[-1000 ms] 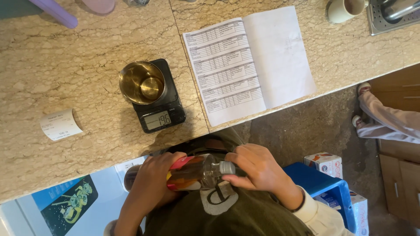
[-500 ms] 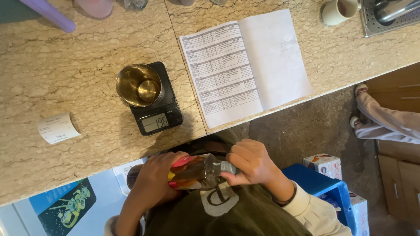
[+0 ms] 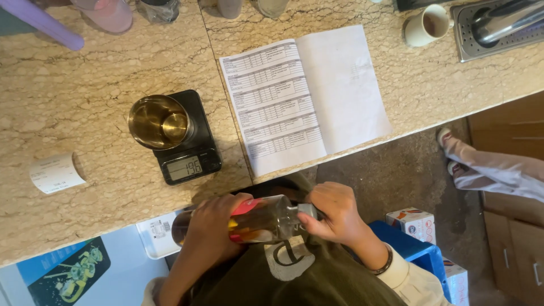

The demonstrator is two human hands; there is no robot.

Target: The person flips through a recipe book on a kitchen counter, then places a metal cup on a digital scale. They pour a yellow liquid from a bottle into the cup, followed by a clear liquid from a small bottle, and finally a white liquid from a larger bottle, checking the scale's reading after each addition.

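Bottle: I see a clear bottle (image 3: 258, 220) with dark amber liquid and a red-and-yellow label, held on its side close to the body, at 6 o'clock of the frame, below the counter edge.
Left hand: the left hand (image 3: 212, 226) is wrapped around the bottle's body, fingers closed over the label.
Right hand: the right hand (image 3: 334, 212) is pinched narrow on the grey cap (image 3: 306, 211) at the neck end, at 3 o'clock of the bottle.
Handling: my read is a stiff, smooth wall, slippery if wet; part-filled, so moderately heavy, with liquid shifting as it tilts. I cannot tell glass from plastic; treat it as breakable. Best hold is mid-body, other hand at the cap.
Scale: a black digital scale (image 3: 190, 153) sits on the stone counter (image 3: 85, 102) at 11 o'clock of the bottle, display lit.
Cup: a brass-coloured metal cup (image 3: 160, 122) stands upright on the scale, seemingly empty.
Paper: an open printed booklet (image 3: 303, 96) lies at 1 o'clock, overhanging the counter edge.
Other: a receipt slip (image 3: 55, 173) at 9 o'clock; a white mug (image 3: 426, 25) at far 1 o'clock; another person's legs (image 3: 493, 167) at 3 o'clock.
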